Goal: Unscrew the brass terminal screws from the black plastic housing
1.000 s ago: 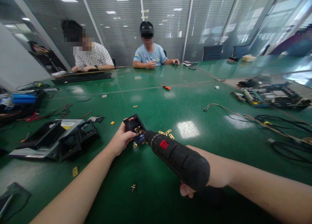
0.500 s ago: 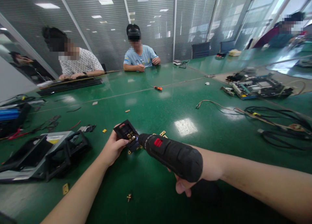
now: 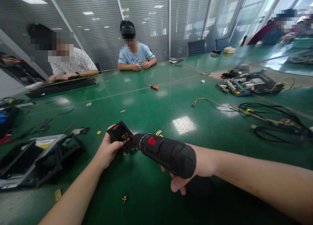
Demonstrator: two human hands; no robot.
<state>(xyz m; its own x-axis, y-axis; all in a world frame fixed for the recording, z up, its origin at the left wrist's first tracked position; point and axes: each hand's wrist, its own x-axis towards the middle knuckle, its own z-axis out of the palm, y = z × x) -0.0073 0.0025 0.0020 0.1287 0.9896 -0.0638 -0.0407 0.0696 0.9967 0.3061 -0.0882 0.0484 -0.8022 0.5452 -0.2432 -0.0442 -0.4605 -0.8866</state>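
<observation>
My left hand grips a black plastic block with brass terminals, thumb pressed on its face, and holds it tilted. In my right hand is a black cordless drill with a red switch on top, its fingers wrapped round the handle below. The drill's nose points left and meets the block at its brass terminals; the bit's tip is too small to make out. Brass plates lie just behind the drill. Several small brass screws sit in a pile nearer me.
A grey and black metal frame stands at the left. Black cables and a circuit board lie at the right. An orange screwdriver rests mid-table. Two people sit across the green table, others at the far right.
The whole view has shifted slightly, so things appear further left. Drill and block stay together in my hands. The person opposite in light blue has brought both hands together.
</observation>
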